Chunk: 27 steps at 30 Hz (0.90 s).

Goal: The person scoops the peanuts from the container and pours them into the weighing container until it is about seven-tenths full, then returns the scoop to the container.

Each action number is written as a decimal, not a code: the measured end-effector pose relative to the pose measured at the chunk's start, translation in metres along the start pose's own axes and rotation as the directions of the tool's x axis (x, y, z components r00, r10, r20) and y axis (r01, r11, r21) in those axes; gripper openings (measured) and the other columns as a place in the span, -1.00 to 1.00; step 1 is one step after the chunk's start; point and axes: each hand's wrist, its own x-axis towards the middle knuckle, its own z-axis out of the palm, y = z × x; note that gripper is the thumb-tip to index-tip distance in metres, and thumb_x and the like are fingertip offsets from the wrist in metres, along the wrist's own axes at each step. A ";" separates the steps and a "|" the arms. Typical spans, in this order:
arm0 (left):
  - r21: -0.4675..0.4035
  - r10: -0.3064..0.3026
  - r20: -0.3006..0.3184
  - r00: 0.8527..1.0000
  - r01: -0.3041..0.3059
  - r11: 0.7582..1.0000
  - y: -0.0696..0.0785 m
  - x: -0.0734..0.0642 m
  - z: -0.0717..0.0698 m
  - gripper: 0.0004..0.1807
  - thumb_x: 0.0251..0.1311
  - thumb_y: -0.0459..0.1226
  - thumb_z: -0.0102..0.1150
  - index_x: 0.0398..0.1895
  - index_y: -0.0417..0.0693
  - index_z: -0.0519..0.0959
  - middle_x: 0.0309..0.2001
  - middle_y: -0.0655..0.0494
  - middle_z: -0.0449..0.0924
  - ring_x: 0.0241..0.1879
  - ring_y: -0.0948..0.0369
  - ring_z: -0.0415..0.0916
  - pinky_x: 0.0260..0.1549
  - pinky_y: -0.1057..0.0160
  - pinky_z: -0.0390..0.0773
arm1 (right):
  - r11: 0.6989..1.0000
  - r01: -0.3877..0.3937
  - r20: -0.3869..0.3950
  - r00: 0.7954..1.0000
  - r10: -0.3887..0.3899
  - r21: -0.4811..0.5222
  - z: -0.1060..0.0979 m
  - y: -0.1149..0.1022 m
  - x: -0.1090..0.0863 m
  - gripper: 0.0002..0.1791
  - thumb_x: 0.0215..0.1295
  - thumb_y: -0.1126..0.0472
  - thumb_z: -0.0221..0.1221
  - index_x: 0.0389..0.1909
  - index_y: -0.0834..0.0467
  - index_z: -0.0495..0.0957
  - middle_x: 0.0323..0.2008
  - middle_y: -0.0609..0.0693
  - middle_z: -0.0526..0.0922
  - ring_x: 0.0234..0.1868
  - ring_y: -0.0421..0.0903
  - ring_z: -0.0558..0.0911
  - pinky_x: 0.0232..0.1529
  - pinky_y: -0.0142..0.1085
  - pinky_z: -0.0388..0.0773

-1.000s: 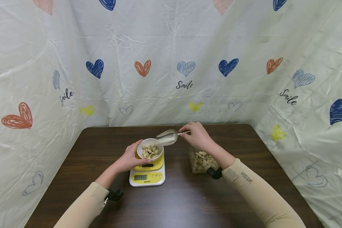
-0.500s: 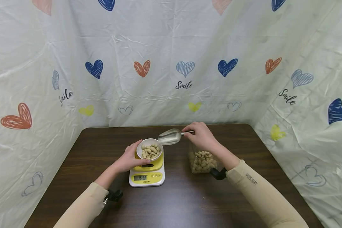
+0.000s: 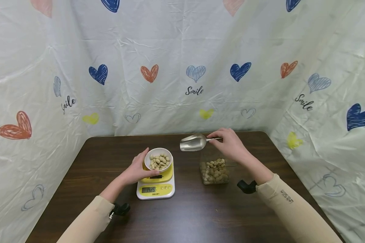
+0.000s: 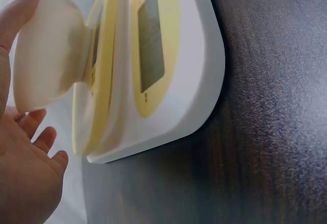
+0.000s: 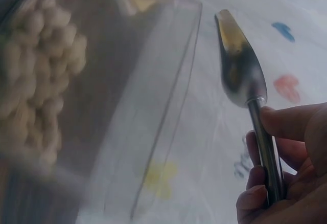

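A white bowl (image 3: 150, 167) of pale oval nuts (image 3: 159, 162) sits on a yellow-and-white kitchen scale (image 3: 156, 191), whose display shows digits. My left hand (image 3: 137, 170) holds the bowl from the left, thumb at the front and fingers round the far side. In the left wrist view the thumb lies at the bowl's rim and the other fingers (image 4: 45, 139) are loosely bent beneath it. My right hand (image 3: 229, 143) grips the handle of a metal scoop (image 3: 193, 143), raised above the table between the bowl and a clear container. Nothing shows in the scoop's pan.
The clear square container (image 3: 202, 157), partly filled with the same nuts, stands right of the scale, under my right forearm. A dark wooden table (image 3: 185, 216) carries everything. Behind it hangs a pale curtain (image 3: 170, 44) printed with hearts.
The right hand has drawn the scoop away from the bowl's rim, rightward to beside the container. The left hand stays at the bowl. The scale's digits have changed.
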 end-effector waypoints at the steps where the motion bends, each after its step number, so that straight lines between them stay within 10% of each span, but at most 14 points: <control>1: -0.004 0.004 -0.004 1.000 -0.004 1.000 0.002 0.000 -0.001 0.40 -0.04 0.25 0.52 0.69 0.03 -0.20 0.60 -0.10 -0.05 0.56 -0.14 -0.21 0.35 -0.36 0.08 | 1.000 -0.005 -0.005 1.000 0.005 0.004 -0.004 0.003 -0.003 -0.78 0.46 0.14 0.26 0.03 0.05 0.74 0.06 0.02 0.66 0.19 0.13 0.47 0.20 0.12 0.35; 14: -0.019 0.221 -0.067 0.973 -0.223 0.975 0.074 -0.002 0.001 0.26 0.06 0.22 0.48 0.68 0.31 -0.16 0.59 0.31 -0.01 0.57 0.13 -0.23 0.38 -0.25 0.09 | 0.968 -0.230 0.071 0.972 0.224 0.097 -0.060 0.043 -0.041 -0.59 0.48 -0.10 0.21 0.16 0.05 0.67 0.22 0.13 0.59 0.08 0.10 0.61 -0.07 0.00 0.56; 27: -0.019 0.267 0.118 0.956 -0.267 0.964 0.137 0.033 0.081 0.33 0.04 0.27 0.45 0.69 0.19 -0.23 0.63 0.16 -0.08 0.59 0.05 -0.22 0.43 -0.14 0.07 | 0.992 -0.024 0.078 0.996 0.034 -0.123 -0.062 0.051 -0.043 -0.86 0.35 0.18 0.36 -0.12 0.03 0.80 -0.17 -0.09 0.71 -0.10 -0.01 0.58 -0.10 -0.06 0.47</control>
